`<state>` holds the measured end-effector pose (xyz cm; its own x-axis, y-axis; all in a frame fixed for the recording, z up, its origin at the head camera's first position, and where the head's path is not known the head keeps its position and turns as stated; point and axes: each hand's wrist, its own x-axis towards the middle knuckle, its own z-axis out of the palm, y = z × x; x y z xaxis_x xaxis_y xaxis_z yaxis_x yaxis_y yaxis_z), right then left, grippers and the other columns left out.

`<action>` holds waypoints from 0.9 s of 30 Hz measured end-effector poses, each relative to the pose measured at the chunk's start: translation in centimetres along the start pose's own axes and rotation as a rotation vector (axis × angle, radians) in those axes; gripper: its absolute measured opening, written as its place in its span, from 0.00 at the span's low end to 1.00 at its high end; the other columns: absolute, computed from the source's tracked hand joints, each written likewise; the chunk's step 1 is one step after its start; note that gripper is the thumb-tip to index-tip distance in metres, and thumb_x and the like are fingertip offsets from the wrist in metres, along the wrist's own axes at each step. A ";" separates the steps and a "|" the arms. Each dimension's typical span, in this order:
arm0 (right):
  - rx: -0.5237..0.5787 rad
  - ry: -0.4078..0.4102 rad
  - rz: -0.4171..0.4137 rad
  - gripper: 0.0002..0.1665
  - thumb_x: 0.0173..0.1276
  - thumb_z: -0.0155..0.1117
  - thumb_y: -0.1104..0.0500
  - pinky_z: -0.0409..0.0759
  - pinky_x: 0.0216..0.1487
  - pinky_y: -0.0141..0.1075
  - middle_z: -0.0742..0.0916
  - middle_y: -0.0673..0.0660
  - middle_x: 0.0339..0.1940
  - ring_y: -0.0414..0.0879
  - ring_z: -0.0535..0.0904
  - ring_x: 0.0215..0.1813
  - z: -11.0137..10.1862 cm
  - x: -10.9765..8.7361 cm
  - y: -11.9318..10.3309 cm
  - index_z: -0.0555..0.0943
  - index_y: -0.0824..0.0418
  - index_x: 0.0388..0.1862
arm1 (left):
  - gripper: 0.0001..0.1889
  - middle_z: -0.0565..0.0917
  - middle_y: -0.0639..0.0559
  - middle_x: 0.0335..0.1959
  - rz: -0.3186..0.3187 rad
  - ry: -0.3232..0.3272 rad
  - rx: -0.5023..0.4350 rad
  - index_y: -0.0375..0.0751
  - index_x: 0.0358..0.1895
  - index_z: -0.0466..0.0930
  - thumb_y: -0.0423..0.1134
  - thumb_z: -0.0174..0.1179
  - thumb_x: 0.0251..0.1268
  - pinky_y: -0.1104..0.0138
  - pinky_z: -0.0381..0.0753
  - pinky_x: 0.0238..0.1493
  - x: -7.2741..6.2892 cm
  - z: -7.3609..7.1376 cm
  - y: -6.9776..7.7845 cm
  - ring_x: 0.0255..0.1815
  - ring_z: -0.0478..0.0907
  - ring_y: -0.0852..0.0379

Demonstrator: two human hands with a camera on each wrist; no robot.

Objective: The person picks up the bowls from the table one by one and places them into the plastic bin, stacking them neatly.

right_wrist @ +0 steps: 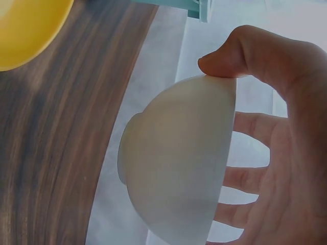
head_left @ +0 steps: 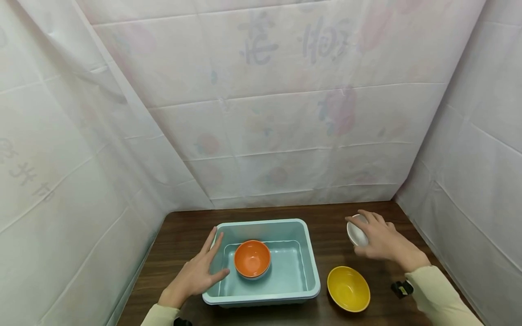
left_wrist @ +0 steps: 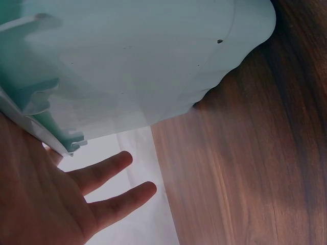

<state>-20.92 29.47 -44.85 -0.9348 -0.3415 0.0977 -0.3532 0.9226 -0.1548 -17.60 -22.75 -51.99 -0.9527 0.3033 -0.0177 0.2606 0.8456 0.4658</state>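
Observation:
My right hand grips a white bowl by its rim, to the right of the basin. In the right wrist view the thumb presses on one side of the bowl, and the other fingers reach across its mouth. My left hand, fingers spread, lies at the left rim of a pale blue-green plastic basin. Its palm is right by the rim in the left wrist view. Inside the basin sits an orange bowl, with the pale edge of another bowl showing beneath it.
A yellow bowl stands upright on the dark wooden table, between the basin and my right forearm. White sheets hang behind the table and along both sides.

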 end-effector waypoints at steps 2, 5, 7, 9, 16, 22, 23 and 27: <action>-0.006 0.011 -0.004 0.47 0.53 0.74 0.46 0.73 0.46 0.70 0.70 0.70 0.75 0.74 0.68 0.69 -0.1 0.2 -0.2 0.74 0.48 0.74 | 0.53 0.29 0.61 0.86 0.005 0.001 0.001 0.54 0.86 0.42 0.70 0.58 0.67 0.55 0.77 0.26 0.0 0.0 0.0 0.61 0.81 0.37; 0.006 0.023 -0.022 0.46 0.54 0.75 0.46 0.73 0.47 0.70 0.70 0.70 0.74 0.75 0.68 0.68 -0.3 0.4 -0.4 0.74 0.50 0.74 | 0.53 0.29 0.60 0.86 0.008 0.002 0.010 0.54 0.86 0.42 0.70 0.58 0.67 0.54 0.78 0.27 0.0 0.0 0.0 0.63 0.80 0.37; 0.015 0.026 -0.035 0.46 0.54 0.75 0.47 0.73 0.48 0.70 0.70 0.70 0.75 0.75 0.68 0.69 -0.4 0.7 -0.5 0.74 0.50 0.74 | 0.53 0.29 0.61 0.86 0.009 0.005 0.015 0.54 0.86 0.42 0.70 0.58 0.67 0.52 0.79 0.28 0.0 0.0 -0.1 0.64 0.80 0.37; 0.024 0.028 -0.053 0.46 0.55 0.76 0.48 0.73 0.49 0.71 0.70 0.71 0.75 0.75 0.68 0.69 -0.4 0.9 -0.6 0.74 0.51 0.75 | 0.52 0.29 0.61 0.86 0.013 0.009 0.020 0.54 0.86 0.41 0.70 0.57 0.67 0.47 0.80 0.31 0.0 0.0 -0.1 0.65 0.79 0.36; 0.009 0.019 -0.087 0.46 0.56 0.74 0.48 0.72 0.50 0.73 0.70 0.71 0.76 0.73 0.68 0.71 -0.6 1.8 -1.3 0.72 0.49 0.76 | 0.52 0.29 0.61 0.86 0.018 0.018 0.026 0.55 0.86 0.41 0.71 0.57 0.67 0.40 0.80 0.35 0.0 0.1 -0.2 0.66 0.78 0.36; -0.004 0.022 -0.112 0.46 0.55 0.75 0.47 0.72 0.52 0.74 0.70 0.69 0.76 0.71 0.67 0.72 -0.9 2.5 -2.0 0.73 0.49 0.75 | 0.52 0.29 0.61 0.86 0.012 0.008 0.023 0.55 0.86 0.41 0.70 0.57 0.67 0.49 0.80 0.30 0.1 0.0 0.0 0.64 0.80 0.37; -0.010 0.027 -0.121 0.46 0.55 0.75 0.47 0.72 0.53 0.73 0.70 0.69 0.76 0.71 0.68 0.72 -0.9 2.7 -2.1 0.73 0.49 0.75 | 0.52 0.29 0.61 0.86 0.010 0.006 0.019 0.55 0.86 0.41 0.70 0.58 0.67 0.51 0.79 0.28 0.0 0.0 0.0 0.64 0.80 0.37; -0.022 0.045 -0.153 0.46 0.56 0.75 0.46 0.73 0.53 0.72 0.70 0.70 0.76 0.71 0.69 0.71 -1.2 3.2 -2.6 0.74 0.49 0.75 | 0.53 0.29 0.61 0.86 0.002 0.001 0.016 0.55 0.86 0.41 0.70 0.58 0.66 0.56 0.77 0.26 0.0 0.0 0.0 0.62 0.81 0.38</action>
<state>-22.98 26.16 -42.91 -0.8676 -0.4701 0.1622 -0.4896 0.8646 -0.1130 -17.64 -22.71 -51.94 -0.9525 0.3043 -0.0162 0.2646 0.8523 0.4512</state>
